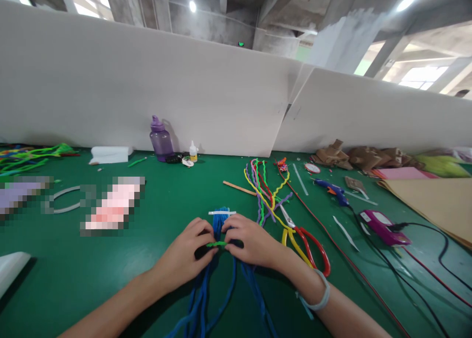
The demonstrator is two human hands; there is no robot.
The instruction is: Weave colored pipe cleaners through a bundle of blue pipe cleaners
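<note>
A bundle of blue yarn (220,224) lies in front of me, its long loose strands (202,298) trailing toward me. A white strip (222,212) crosses its far end. Across the bundle runs a short green wavy cord (217,244). My left hand (197,244) pinches the left part of this cord, fingers closed. On the other side my right hand (248,239) is closed at the cord's right end, its fingers also against the blue yarn. The fingertips partly hide the cord's ends. A light band (321,293) circles my right wrist.
Right of my hands lie red-and-yellow-handled scissors (308,244), several coloured wavy cords (263,190) and a wooden stick (239,188). Farther right are a blue glue gun (334,191), a magenta device (385,228) and cables. A purple bottle (160,140) and small glue bottle (193,152) stand by the white partition (206,92).
</note>
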